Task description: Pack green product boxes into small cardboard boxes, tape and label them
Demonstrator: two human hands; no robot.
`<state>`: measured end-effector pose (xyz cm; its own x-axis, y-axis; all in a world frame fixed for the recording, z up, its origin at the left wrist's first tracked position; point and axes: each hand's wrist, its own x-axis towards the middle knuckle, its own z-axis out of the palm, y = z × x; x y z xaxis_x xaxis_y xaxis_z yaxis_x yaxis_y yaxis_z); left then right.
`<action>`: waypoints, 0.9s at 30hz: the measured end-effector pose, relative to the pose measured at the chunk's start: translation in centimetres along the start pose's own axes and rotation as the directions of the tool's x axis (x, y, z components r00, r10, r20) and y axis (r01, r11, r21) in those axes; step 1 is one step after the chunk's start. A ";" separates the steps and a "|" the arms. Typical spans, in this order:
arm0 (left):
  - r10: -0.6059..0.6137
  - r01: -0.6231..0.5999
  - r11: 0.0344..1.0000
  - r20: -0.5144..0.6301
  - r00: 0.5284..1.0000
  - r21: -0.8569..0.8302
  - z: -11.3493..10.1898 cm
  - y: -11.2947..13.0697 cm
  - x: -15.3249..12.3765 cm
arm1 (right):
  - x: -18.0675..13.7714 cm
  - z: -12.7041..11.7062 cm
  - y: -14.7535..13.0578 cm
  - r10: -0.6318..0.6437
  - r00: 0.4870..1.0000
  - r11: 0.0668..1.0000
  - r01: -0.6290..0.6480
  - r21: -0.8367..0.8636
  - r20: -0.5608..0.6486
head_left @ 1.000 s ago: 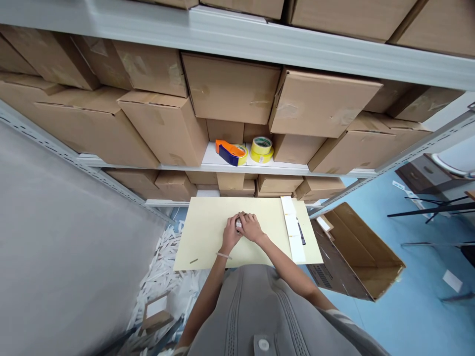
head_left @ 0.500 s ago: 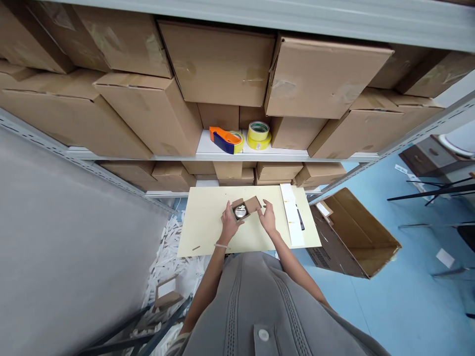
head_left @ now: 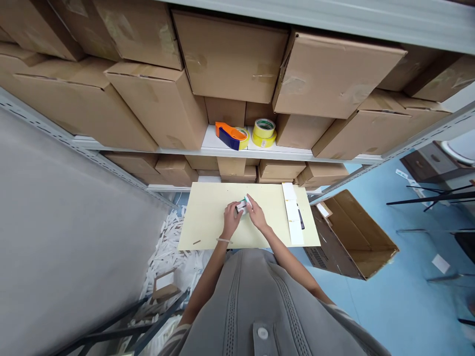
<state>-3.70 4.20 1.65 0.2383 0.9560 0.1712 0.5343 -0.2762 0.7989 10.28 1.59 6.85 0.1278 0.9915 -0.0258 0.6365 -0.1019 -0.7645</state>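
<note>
Over the middle of the pale board, a small white cardboard box [head_left: 242,205] with a teal mark and dark detail sits between both my hands. My left hand [head_left: 230,218] grips its left side with curled fingers. From the right, my right hand [head_left: 256,213] presses its fingers and thumb against the box's lid side. The lid now shows its white outer face, and the inside is hidden.
On the pale board [head_left: 208,212] lie a white strip with orange marks [head_left: 293,217], a dark slim tool [head_left: 301,220] and a brown scrap [head_left: 196,242]. An orange-blue tape dispenser [head_left: 230,135] and yellow tape rolls [head_left: 263,132] stand on the shelf. A large open carton [head_left: 334,252] stands right.
The small box's raised brown flap has been folded over, covering the round silver item inside. My right hand has moved left onto the box.
</note>
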 end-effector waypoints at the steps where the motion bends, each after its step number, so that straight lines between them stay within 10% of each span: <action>1: 0.002 -0.002 1.000 -0.003 1.000 -0.005 0.1 0.0 0.0 | 0.0 0.4 -0.2 -0.008 1.000 0.999 0.009 -0.052 0.024; 11: -0.143 0.143 0.989 0.006 0.990 -0.038 1.0 -1.3 -0.7 | -0.8 3.5 -1.4 0.001 0.995 0.875 0.048 -0.482 0.101; 27: -0.152 0.152 0.988 -0.009 0.988 -0.018 1.2 -1.7 -1.1 | -0.7 5.2 -1.3 -0.002 0.997 0.759 0.054 -0.649 0.080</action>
<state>-3.83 3.50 -0.57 0.1470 0.9877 0.0523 0.5495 -0.1256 0.8260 5.40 1.42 4.49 0.0655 0.9950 -0.0754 0.9836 -0.0771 -0.1630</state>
